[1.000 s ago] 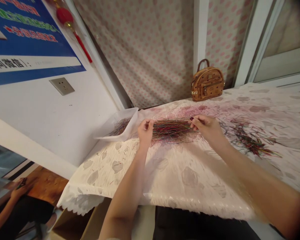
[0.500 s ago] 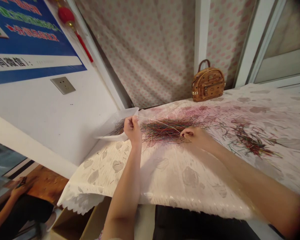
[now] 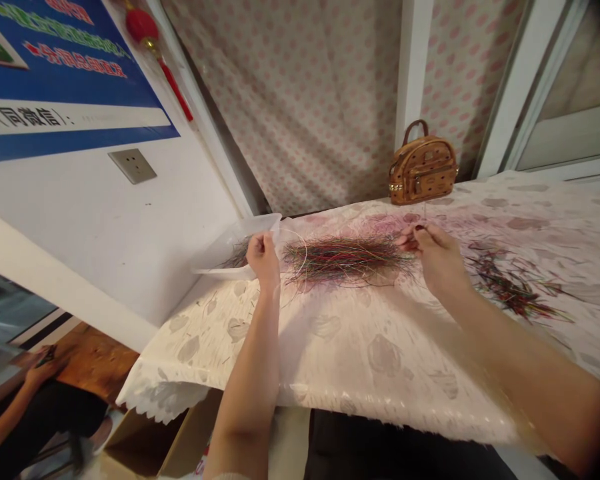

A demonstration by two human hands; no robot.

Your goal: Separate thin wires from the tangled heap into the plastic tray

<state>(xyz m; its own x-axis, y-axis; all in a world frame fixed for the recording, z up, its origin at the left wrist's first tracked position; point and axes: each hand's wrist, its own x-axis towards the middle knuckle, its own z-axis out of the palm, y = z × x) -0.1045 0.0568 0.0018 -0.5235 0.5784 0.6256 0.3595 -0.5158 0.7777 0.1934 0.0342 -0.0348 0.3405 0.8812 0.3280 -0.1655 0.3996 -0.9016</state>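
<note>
My left hand (image 3: 263, 257) is closed in a fist, pinching a thin white wire (image 3: 306, 250). From its fingers the wire curves in a loop to the right, over the left end of a long bundle of thin coloured wires (image 3: 350, 260) on the table. My right hand (image 3: 437, 257) hovers at the bundle's right end, thumb and fingers pinched together. A faint pale sliver rises above its fingertips, too small to name. Right of that hand lies a loose heap of short coloured pieces (image 3: 513, 287). Behind my left hand, a translucent white tray (image 3: 215, 250) holds more wires.
A cloth-covered table (image 3: 325, 360) carries everything. A small brown backpack (image 3: 423, 170) stands at its back edge, before a dotted curtain (image 3: 325, 100). A cardboard box (image 3: 150, 433) is below at left. Another person's arm (image 3: 23, 407) shows at the lower left.
My right hand has let go of the white wire's far end and moved right and up. The wire, stretched straight before, has sprung into a loop. My left hand stays about where it was.
</note>
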